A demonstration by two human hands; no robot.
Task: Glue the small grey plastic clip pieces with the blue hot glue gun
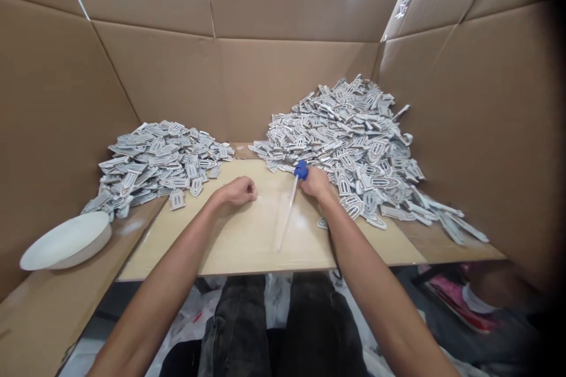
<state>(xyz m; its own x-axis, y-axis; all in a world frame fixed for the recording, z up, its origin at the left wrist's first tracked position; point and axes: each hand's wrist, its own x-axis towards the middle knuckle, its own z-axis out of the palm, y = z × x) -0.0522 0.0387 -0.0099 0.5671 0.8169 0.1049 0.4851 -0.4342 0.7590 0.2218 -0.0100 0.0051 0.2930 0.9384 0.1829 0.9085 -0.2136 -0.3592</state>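
My right hand is closed around a blue hot glue gun, near the front edge of the larger pile. A long translucent glue stick sticks out of the gun toward me, slanting down over the board. To its left, my left hand rests low over the pale board with its fingers curled in. Whatever those fingers may hold is hidden. Small grey-white arched, window-like pieces lie in a large pile beyond my right hand and a smaller pile beyond my left.
Tall cardboard walls close in the back and both sides. At the left, a white bowl stands tilted on the cardboard surface. A dark cord runs by my right forearm. Under the table's right side shows another person's pink shoe.
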